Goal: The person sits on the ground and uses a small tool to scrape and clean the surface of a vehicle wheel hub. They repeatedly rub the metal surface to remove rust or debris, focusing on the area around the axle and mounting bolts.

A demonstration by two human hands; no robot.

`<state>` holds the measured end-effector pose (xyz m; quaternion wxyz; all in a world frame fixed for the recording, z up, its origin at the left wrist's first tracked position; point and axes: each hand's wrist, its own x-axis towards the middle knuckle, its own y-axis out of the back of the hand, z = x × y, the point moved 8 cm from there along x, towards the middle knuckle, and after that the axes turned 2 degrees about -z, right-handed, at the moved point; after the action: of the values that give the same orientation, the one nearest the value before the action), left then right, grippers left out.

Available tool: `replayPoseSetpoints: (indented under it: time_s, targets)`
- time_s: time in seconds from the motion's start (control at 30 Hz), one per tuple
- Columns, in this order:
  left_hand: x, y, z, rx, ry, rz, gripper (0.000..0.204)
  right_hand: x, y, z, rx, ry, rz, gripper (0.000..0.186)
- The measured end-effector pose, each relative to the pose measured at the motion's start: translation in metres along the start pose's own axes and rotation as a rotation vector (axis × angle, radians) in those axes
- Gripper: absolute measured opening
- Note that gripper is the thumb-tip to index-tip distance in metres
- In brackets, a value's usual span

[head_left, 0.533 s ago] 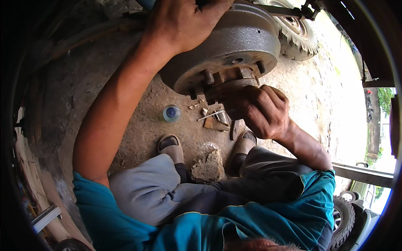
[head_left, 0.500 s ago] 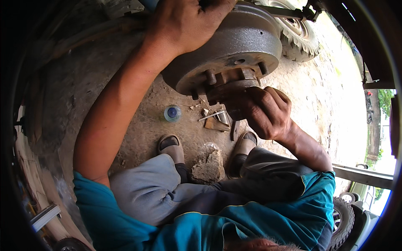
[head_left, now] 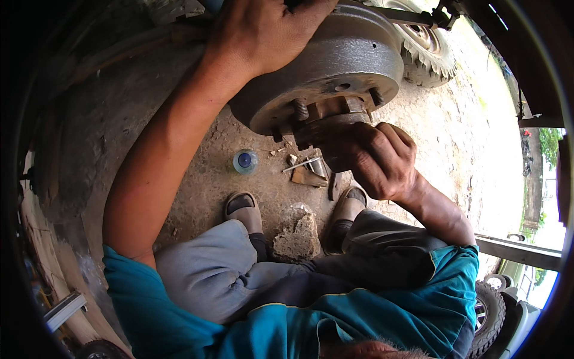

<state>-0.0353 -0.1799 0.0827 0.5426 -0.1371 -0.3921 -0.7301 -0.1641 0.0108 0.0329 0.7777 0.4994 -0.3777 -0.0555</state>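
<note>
A grey metal brake drum with threaded studs fills the upper middle of the head view. My left hand lies bent over the drum's upper left side, its thumb side against the metal. The upper picture edge cuts off most of its fingers. From the drum's face juts a round, notched hub. My right hand is closed around the hub's outer end, with fingers curled and knuckles toward me. Whatever small part may sit under those fingertips is hidden.
On the dirt floor are a blue-capped bottle, some metal tools and a rough stone block between my sandalled feet. A knobbly tyre stands beyond the drum. At lower right is another vehicle's wheel.
My right fingers have shifted slightly leftward over the hub's end, covering more of its edge. My left hand stays in the same place on the drum.
</note>
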Motion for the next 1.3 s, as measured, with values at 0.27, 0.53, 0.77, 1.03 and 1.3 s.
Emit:
replayPoseSetpoints:
  time_s: [0.27, 0.53, 0.77, 1.03, 1.3]
  targets:
    - [0.000, 0.000, -0.001, 0.020, 0.032, 0.001, 0.052, -0.005, 0.002, 0.000, -0.008, -0.002, 0.008, 0.036]
    - [-0.001, 0.001, 0.001, -0.013, -0.014, 0.028, 0.051, -0.002, 0.001, -0.001, -0.029, -0.020, 0.009, 0.032]
    - [-0.001, -0.001, -0.002, -0.033, -0.022, 0.042, 0.052, 0.006, 0.001, -0.006, -0.011, -0.008, -0.008, 0.035]
    - [-0.002, 0.002, 0.000, -0.004, -0.025, 0.039, 0.055, 0.004, 0.001, -0.001, 0.002, -0.025, -0.011, 0.035]
    - [-0.001, 0.003, -0.004, 0.067, 0.018, -0.005, 0.055, 0.001, 0.003, -0.003, -0.034, -0.030, -0.028, 0.033]
